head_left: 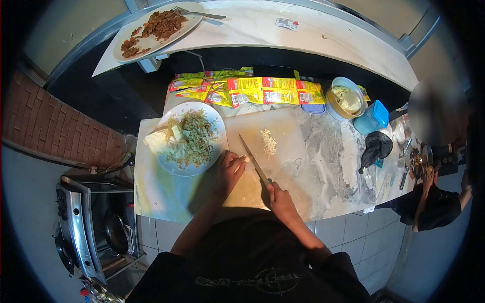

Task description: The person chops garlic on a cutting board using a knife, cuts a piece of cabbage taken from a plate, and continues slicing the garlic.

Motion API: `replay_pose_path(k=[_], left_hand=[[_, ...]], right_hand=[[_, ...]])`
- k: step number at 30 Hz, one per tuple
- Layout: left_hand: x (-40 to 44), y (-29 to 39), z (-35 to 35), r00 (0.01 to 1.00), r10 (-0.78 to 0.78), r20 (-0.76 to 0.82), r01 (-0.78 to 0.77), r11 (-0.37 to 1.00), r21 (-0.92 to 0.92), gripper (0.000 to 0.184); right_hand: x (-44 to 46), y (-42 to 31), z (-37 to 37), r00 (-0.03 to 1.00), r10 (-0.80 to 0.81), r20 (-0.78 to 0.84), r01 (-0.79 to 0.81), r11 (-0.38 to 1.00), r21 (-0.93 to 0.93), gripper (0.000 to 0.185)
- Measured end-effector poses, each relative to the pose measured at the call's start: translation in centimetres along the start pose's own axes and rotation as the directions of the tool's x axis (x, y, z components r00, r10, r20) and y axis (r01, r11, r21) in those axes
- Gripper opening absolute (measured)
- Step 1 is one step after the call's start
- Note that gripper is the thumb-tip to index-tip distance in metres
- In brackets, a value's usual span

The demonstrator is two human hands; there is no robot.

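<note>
My right hand point(281, 201) is closed around the handle of a kitchen knife point(252, 156), whose long blade points away and to the left over the cutting board point(290, 129). Left of the blade, my left hand point(232, 167) pinches a small pale piece that looks like a garlic clove point(246, 158); the fingers partly cover it. A little pile of chopped garlic point(268, 143) lies on the board right of the blade. Beside my left hand stands a white plate point(174, 170) with shredded greens point(194, 136) and pale white chunks point(159, 139).
Yellow-red sachets point(262, 92) line the table's back. To the right are a tub point(347, 100), a blue container point(373, 117) and a black bag point(376, 150). A plate of brown food point(160, 28) sits on the raised shelf. Another person point(439, 207) works at far right.
</note>
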State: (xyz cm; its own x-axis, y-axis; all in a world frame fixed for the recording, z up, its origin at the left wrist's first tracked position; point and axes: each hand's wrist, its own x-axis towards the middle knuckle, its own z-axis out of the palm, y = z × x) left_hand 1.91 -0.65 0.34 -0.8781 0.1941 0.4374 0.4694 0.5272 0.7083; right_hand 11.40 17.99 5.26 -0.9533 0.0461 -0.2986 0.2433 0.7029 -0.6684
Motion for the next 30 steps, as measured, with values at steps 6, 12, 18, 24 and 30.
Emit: replay_pose_path(k=[6,12,18,24,30], left_hand=[[-0.1,-0.2,0.4,0.999,0.003,-0.033,-0.003,1.0,-0.003,0.018],[0.0,-0.8,0.3,0.997,0.074,-0.015,-0.072,0.992,0.1,0.02],[0.0,-0.9,0.4,0.998,0.056,-0.018,-0.055,0.997,0.062,0.018],[0.2,-0.7,0.2,0.996,0.068,-0.061,-0.061,0.993,0.105,0.017],[0.1,-0.2,0.4,0.997,0.058,-0.051,-0.052,0.992,0.111,0.018]], right_hand=[[-0.2,0.5,1.1,1.0,-0.013,-0.025,0.013,1.0,0.003,0.037],[-0.1,-0.2,1.9,0.999,0.003,-0.04,-0.011,0.978,-0.21,0.037],[1.2,-0.5,2.1,0.989,-0.106,-0.102,0.062,0.929,-0.365,0.033],[2.4,0.1,0.4,0.995,-0.094,-0.029,0.08,0.946,-0.315,0.038],[1.0,0.8,0.1,0.998,-0.058,-0.026,0.056,0.996,-0.063,0.044]])
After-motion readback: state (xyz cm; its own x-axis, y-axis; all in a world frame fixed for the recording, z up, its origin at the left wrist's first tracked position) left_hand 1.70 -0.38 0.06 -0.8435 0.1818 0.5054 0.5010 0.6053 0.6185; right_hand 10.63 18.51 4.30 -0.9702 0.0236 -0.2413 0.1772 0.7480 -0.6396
